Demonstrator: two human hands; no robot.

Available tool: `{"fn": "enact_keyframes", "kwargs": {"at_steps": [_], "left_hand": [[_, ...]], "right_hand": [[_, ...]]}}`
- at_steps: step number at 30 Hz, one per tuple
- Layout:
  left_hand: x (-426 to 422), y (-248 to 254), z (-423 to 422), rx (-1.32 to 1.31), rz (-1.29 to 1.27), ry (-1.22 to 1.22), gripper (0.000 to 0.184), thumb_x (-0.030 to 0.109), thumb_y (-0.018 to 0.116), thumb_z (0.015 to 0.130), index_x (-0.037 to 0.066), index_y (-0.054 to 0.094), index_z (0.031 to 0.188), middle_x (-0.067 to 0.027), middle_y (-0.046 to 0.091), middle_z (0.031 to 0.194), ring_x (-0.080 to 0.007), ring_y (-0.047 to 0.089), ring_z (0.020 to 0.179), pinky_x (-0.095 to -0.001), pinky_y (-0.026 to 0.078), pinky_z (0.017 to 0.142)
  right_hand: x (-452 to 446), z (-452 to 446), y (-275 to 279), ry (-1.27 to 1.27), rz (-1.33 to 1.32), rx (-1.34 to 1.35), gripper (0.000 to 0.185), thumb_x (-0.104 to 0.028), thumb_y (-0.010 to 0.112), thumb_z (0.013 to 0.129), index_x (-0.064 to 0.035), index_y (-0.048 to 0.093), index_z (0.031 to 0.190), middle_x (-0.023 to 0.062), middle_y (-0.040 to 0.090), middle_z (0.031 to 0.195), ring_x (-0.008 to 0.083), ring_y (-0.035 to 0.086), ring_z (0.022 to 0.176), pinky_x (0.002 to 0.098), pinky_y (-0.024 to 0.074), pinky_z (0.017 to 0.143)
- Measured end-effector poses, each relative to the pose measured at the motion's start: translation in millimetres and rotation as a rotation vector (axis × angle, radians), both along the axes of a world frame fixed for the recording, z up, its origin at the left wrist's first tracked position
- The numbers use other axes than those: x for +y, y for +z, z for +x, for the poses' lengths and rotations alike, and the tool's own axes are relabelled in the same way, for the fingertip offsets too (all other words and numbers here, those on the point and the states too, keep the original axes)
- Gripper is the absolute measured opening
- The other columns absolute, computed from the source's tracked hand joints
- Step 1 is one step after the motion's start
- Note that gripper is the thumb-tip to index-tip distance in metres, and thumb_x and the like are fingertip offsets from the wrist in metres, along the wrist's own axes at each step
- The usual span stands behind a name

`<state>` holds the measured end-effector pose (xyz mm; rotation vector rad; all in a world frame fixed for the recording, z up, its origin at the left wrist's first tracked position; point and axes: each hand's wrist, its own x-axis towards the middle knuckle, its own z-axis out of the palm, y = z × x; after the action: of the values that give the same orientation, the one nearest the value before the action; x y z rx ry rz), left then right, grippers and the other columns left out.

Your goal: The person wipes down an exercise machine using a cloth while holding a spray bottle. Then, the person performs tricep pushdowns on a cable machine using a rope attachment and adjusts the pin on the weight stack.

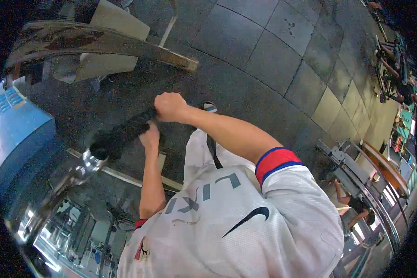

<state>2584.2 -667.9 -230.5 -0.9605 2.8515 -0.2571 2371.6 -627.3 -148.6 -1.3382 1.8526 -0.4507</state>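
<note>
A black, rough-textured padded grip (pixel 120 138) covers the end of a chrome bar (pixel 85 167) that comes in from the lower left. My right hand (pixel 170 107) is closed in a fist at the grip's near end, with the arm reaching across my body. Just below it, my left hand (pixel 149 137) is wrapped around the same grip from underneath, its fingers partly hidden. My white shirt (pixel 227 199) fills the lower middle, above white trousers (pixel 197 155) and a sandal-like shoe (pixel 209 107).
Dark floor tiles (pixel 275 65) stretch ahead and right. A curved frame beam (pixel 106 44) crosses the upper left, with a blue surface (pixel 23 123) below it. Chrome-framed gym equipment (pixel 352 169) stands at right, near another person (pixel 359 211). More equipment lines the far right.
</note>
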Motion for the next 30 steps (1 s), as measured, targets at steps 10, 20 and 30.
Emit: {"fn": "enact_keyframes", "kwargs": {"at_steps": [10, 20, 30], "left_hand": [[-15, 108, 22, 0.332, 0.018, 0.372, 0.029, 0.027, 0.064, 0.078, 0.007, 0.061, 0.099, -0.0115, 0.062, 0.107, -0.0217, 0.059, 0.097, -0.0332, 0.045, 0.082], [-27, 177, 6, 1.287, 0.543, 0.714, 0.035, 0.031, 0.056, 0.083, -0.001, 0.06, 0.096, -0.0188, 0.061, 0.103, -0.031, 0.058, 0.096, -0.0413, 0.043, 0.085], [41, -113, 56, -0.512, 0.664, 0.428, 0.053, 0.045, 0.036, 0.088, 0.0, 0.06, 0.102, -0.0197, 0.062, 0.1, -0.0347, 0.058, 0.097, -0.0441, 0.043, 0.087]], "right_hand": [[-13, -7, 121, -0.004, -0.321, -0.232, 0.026, -0.02, 0.072, 0.058, 0.0028, 0.063, 0.066, 0.0226, 0.061, 0.067, 0.0392, 0.063, 0.068, 0.0437, 0.0524, 0.06], [-26, -21, 174, 0.12, -0.513, -0.4, 0.03, -0.025, 0.073, 0.059, 0.0021, 0.064, 0.067, 0.0245, 0.06, 0.067, 0.0389, 0.063, 0.068, 0.0447, 0.0523, 0.06], [57, 1, -122, -0.002, 0.448, 0.219, 0.018, -0.019, 0.06, 0.077, -0.0093, 0.07, 0.088, 0.0117, 0.068, 0.094, 0.027, 0.066, 0.089, 0.0385, 0.0528, 0.071]]}}
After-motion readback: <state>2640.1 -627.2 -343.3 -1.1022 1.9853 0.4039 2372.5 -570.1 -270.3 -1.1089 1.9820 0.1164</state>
